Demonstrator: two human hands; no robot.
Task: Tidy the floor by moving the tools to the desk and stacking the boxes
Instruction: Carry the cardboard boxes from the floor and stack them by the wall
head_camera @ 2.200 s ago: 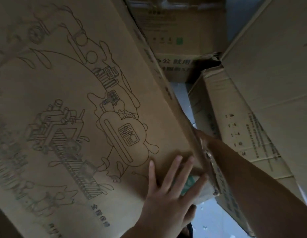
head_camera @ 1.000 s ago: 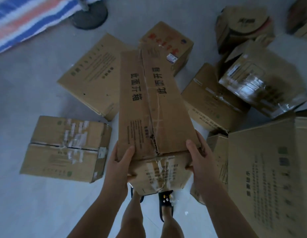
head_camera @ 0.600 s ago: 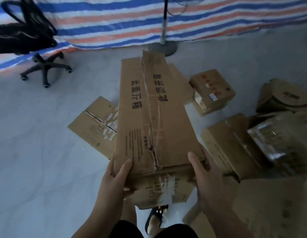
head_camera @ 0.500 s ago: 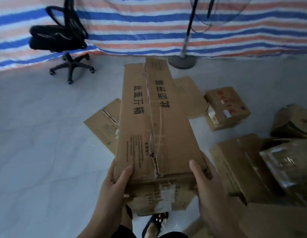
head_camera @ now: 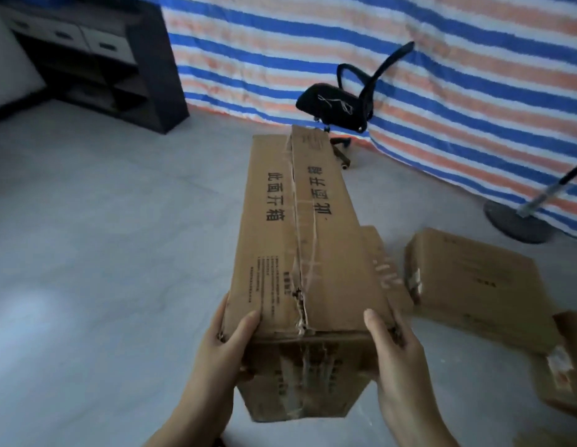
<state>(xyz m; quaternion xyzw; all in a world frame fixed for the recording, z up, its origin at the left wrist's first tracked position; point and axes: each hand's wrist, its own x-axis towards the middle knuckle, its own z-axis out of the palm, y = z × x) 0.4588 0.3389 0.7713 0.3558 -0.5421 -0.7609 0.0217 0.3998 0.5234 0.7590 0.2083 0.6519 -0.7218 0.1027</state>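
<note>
Long cardboard box (head_camera: 300,253), held off the floor (head_camera: 103,253), near end clamped between both hands: left hand (head_camera: 216,353) fingers wrapped round its left edge, thumb on top; right hand (head_camera: 400,359) fingers gripping its right edge likewise. Beyond right fingers: flat box (head_camera: 474,285), fan base (head_camera: 514,221). Farther: office chair (head_camera: 342,108), striped tarp (head_camera: 409,43); far left, worktop (head_camera: 87,43).

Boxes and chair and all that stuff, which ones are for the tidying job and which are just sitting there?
For the job:
- long box, held by left hand and right hand
- flat box on the floor
- desk, where tools go

Just there:
- office chair
- striped tarp
- stand base
</note>
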